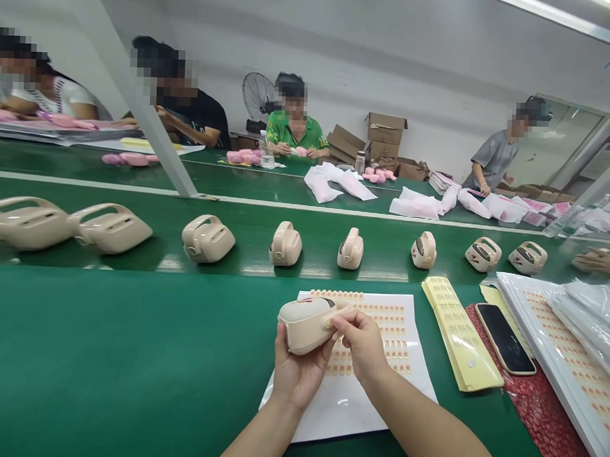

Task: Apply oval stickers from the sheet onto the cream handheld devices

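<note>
Head view, left: smooth green tabletop spreads beside the left forearm, wide room for moving.
Far row: glossy beige plastic handled housings line the green belt beyond the tabletop's far edge.
Left hand: half-curled, cradling the device from below.
Device: rounded beige plastic body with cream top, raised over the sheet's far left part.
Right hand: thumb and forefinger nearly closed, touching the device's right end; cannot tell whether they grip anything.
Sheet: white, with orange stickers, under both hands.
Right side: folded yellow paper strips, then a black-screened phone, edges close together.
</note>
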`<state>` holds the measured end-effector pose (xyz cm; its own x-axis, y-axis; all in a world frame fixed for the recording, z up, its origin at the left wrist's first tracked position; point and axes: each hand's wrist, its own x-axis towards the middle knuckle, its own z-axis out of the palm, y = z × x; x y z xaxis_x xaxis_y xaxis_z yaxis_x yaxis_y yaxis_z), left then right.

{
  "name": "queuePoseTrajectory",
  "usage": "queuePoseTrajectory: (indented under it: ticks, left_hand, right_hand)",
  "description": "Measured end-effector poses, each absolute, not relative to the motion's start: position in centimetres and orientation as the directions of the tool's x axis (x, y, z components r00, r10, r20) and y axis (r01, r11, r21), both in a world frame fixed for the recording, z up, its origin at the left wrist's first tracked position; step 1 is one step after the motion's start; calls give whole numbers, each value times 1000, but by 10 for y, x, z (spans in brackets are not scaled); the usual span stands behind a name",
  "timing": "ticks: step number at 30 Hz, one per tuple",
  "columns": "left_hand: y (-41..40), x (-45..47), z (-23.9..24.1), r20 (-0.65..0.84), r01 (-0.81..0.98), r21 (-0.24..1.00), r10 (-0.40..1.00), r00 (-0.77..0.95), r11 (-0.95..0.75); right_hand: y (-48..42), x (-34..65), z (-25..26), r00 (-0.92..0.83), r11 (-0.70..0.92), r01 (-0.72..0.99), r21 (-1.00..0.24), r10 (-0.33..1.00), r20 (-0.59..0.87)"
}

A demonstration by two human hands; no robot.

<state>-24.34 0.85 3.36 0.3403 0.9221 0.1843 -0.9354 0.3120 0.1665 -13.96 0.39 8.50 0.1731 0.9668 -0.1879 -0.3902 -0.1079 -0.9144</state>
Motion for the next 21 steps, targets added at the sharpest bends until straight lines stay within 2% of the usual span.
queuePoseTrajectory:
  ticks: [9, 16, 21]
  left_hand:
    - [5, -241, 38, 217, -939, 175, 919, 330, 296]
    - [5, -242, 39, 251, -943, 145, 911, 328, 300]
    - [4, -241, 36, 298, -926, 153, 877, 376, 345]
  right_hand:
    - [4, -140, 82, 217, -45, -330, -943, 968, -122]
    - [2, -139, 81, 227, 86, -32, -996, 971, 77]
    - [7, -122, 83, 226, -82, 123, -989, 973, -52]
